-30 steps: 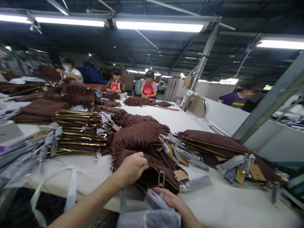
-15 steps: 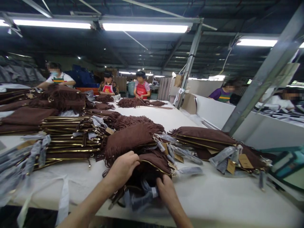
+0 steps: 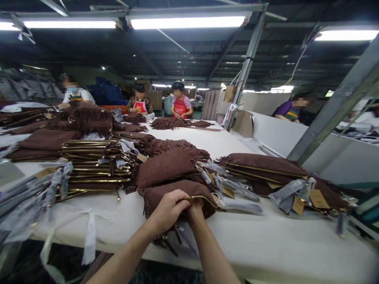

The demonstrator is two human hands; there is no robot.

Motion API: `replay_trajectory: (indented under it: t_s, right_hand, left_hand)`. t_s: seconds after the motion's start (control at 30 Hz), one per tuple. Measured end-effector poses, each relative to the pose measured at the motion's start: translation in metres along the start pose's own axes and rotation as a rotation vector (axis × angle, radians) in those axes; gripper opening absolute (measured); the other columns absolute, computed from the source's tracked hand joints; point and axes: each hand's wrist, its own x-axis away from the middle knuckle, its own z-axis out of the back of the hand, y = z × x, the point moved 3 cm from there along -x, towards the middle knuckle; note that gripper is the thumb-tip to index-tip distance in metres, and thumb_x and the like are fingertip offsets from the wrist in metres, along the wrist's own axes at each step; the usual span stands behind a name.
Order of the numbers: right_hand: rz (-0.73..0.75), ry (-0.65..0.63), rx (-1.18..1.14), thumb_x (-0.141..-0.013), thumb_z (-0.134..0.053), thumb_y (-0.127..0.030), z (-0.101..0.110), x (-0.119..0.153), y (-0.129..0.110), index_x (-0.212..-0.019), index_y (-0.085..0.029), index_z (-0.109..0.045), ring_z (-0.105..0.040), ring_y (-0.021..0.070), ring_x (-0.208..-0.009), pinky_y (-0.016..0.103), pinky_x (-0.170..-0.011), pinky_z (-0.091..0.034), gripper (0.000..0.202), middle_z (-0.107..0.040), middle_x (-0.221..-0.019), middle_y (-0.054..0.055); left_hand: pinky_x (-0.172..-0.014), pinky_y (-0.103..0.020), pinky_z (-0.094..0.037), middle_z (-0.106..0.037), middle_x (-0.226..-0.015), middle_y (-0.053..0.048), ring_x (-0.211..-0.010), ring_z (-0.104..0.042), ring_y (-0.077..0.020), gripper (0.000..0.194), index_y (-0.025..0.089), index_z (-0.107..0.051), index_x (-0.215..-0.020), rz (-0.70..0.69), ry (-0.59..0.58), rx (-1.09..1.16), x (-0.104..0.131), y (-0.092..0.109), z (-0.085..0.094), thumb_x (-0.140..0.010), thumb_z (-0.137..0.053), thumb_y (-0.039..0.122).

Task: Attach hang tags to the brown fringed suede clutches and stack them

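A brown bag (image 3: 177,188) with a gold zipper lies near the table's front edge, its zipped side facing me. My left hand (image 3: 169,209) pinches the zipper edge between thumb and fingers. Beside it, my right hand (image 3: 195,209) reaches into the bag's opening, and its fingers are hidden inside. Behind this bag rests another brown bag (image 3: 166,169) with fringe. Dark straps hang below my hands, partly over the table edge.
Stacked brown bags (image 3: 94,157) with gold zippers stand left, beside plastic-wrapped straps (image 3: 38,197). More tagged bags (image 3: 263,165) lie right on the white table (image 3: 266,244). Several people work beyond; a metal post (image 3: 334,98) rises at right.
My right hand has moved from the bag's right edge into its opening. My left hand has shifted right along the zipper. The view has turned slightly, and the bag's front now sits higher.
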Motion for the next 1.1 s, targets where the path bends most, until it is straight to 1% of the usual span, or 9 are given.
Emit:
replay_trajectory:
  t_s: [0.07,0.17,0.27,0.4,0.53,0.63,0.8,0.97,1.1]
  right_hand:
    - [-0.010,-0.129,0.028,-0.080,-0.071,-0.040,-0.001,0.004,-0.003,-0.097,-0.018,-0.070,-0.068,0.0222,-0.086,0.038,-0.080,-0.056,0.028,-0.073,-0.092,0.003]
    - [0.025,-0.240,0.212,-0.066,-0.077,-0.030,0.006,0.010,-0.004,-0.098,-0.020,-0.073,-0.069,0.0270,-0.090,0.040,-0.083,-0.056,0.034,-0.075,-0.090,0.003]
    - [0.085,-0.197,0.353,-0.077,-0.063,-0.032,0.009,0.008,0.002,-0.103,-0.020,-0.072,-0.070,0.0267,-0.088,0.039,-0.077,-0.057,0.030,-0.075,-0.097,0.005]
    - [0.213,-0.057,0.501,-0.084,-0.052,-0.030,0.003,-0.001,0.016,-0.101,-0.017,-0.072,-0.064,0.0311,-0.103,0.048,-0.095,-0.048,0.029,-0.073,-0.102,0.013]
    - [0.353,-0.028,0.666,-0.081,-0.047,-0.021,0.004,0.002,0.033,-0.101,-0.015,-0.072,-0.061,0.0338,-0.106,0.054,-0.102,-0.038,0.032,-0.071,-0.099,0.017]
    - [0.438,-0.061,0.734,-0.080,-0.043,-0.017,0.011,0.020,0.040,-0.102,-0.014,-0.070,-0.062,0.0316,-0.100,0.051,-0.097,-0.044,0.036,-0.070,-0.097,0.016]
    - [0.626,-0.209,0.971,-0.089,-0.039,-0.015,0.002,0.060,0.018,-0.119,-0.018,-0.063,-0.062,0.0242,-0.082,0.035,-0.075,-0.053,0.038,-0.066,-0.090,0.011]
    - [0.802,-0.624,1.086,-0.082,-0.061,-0.019,-0.029,0.077,-0.009,-0.124,-0.022,-0.058,-0.058,0.0270,-0.102,0.037,-0.085,-0.053,0.043,-0.063,-0.116,0.009]
    - [0.824,-0.526,1.208,-0.082,-0.065,-0.022,-0.036,0.069,0.011,-0.120,-0.021,-0.062,-0.062,0.0305,-0.102,0.039,-0.081,-0.056,0.038,-0.067,-0.107,0.010]
  left_hand:
    - [-0.066,-0.024,-0.039,-0.058,-0.072,0.000,-0.071,-0.050,-0.0151,0.016,0.016,-0.063,-0.075,0.071,0.063,0.064,-0.003,-0.019,0.009,-0.080,-0.050,0.023]
    - [-0.056,-0.022,-0.034,-0.050,-0.062,0.003,-0.058,-0.042,-0.0119,0.018,0.015,-0.062,-0.076,0.182,0.033,0.176,0.001,-0.035,0.021,-0.080,-0.051,0.029]
    - [-0.054,-0.021,-0.032,-0.050,-0.062,0.004,-0.057,-0.040,-0.0105,0.019,0.015,-0.064,-0.077,0.204,-0.008,0.253,0.005,-0.027,0.027,-0.078,-0.054,0.032]
    - [-0.052,-0.020,-0.031,-0.049,-0.061,0.004,-0.055,-0.039,-0.0096,0.021,0.014,-0.063,-0.077,0.199,0.010,0.332,0.003,-0.017,0.028,-0.077,-0.057,0.034]
    - [-0.049,-0.020,-0.030,-0.052,-0.060,0.003,-0.053,-0.040,-0.0097,0.022,0.013,-0.067,-0.077,0.247,0.068,0.282,0.008,-0.035,0.030,-0.074,-0.058,0.033]
    - [-0.048,-0.020,-0.031,-0.056,-0.062,0.002,-0.053,-0.043,-0.0102,0.021,0.014,-0.068,-0.080,0.281,0.071,0.272,0.023,-0.053,0.031,-0.072,-0.059,0.031]
    - [-0.054,-0.021,-0.036,-0.056,-0.063,0.003,-0.057,-0.046,-0.0108,0.020,0.015,-0.065,-0.077,0.301,0.148,0.388,0.032,-0.054,0.041,-0.073,-0.062,0.035]
    - [-0.061,-0.022,-0.039,-0.059,-0.070,0.001,-0.066,-0.050,-0.0129,0.017,0.015,-0.066,-0.076,0.227,0.125,0.261,0.023,-0.047,0.054,-0.073,-0.059,0.030]
    - [-0.067,-0.025,-0.043,-0.062,-0.079,-0.001,-0.073,-0.055,-0.0163,0.019,0.016,-0.065,-0.088,0.218,0.105,0.041,0.046,-0.046,0.054,-0.075,-0.056,0.027]
